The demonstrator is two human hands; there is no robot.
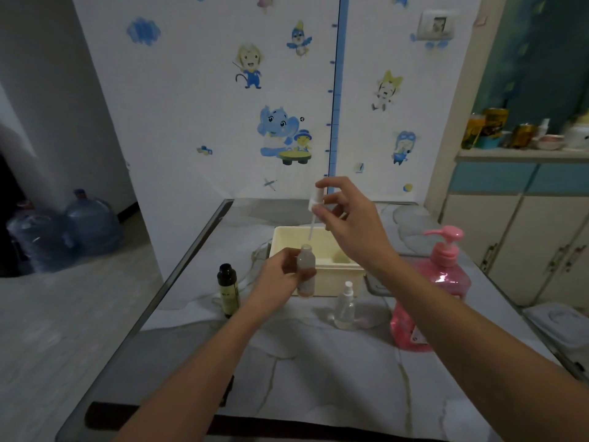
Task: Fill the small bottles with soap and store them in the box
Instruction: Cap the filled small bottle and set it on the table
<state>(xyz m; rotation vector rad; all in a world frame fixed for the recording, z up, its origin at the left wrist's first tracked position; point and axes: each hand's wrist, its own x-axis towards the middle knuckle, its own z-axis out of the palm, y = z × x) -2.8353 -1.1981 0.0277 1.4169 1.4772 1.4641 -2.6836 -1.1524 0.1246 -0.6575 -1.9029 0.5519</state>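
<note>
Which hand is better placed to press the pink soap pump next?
Probably right. The right hand is nearer the pink soap dispenser, pinching only the spray cap; the left hand grips the open small bottle.

Nothing legible here tbh. Label on the dark bottle (228, 293) too blurry, sticker on the pink soap pump bottle (414, 338) same deal, wall height chart (338, 74) just tick marks.

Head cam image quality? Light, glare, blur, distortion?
Head view: dim light; glare spot on the pink soap bottle; wall edges splay outward; small bottle in the left hand and spray cap in the right hand look soft; counter jars blurred.
</note>
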